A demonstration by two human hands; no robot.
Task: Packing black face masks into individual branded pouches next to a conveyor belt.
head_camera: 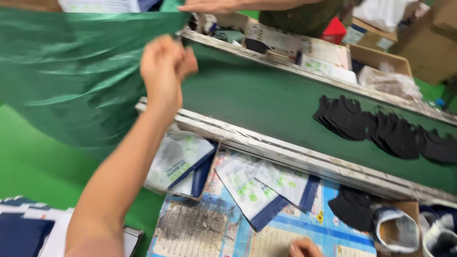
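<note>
Holding up a green bag (71,71) over the conveyor (266,100), the left hand (164,71) is pinching its edge in a tight fist. Someone else's hand (209,5) is gripping the far corner. The right hand (304,248) is barely showing at the bottom, so I can't tell its grip. I'd say keeping that edge taut is helping; black masks (381,126) are sitting on the belt nearby.

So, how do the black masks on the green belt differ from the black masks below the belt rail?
The black masks on the belt are many, spread in an overlapping row; the black masks below the rail form one small heap. The first lie on the green belt, the second on printed paper beside a tape roll. Both are black, and no hand touches them.
</note>
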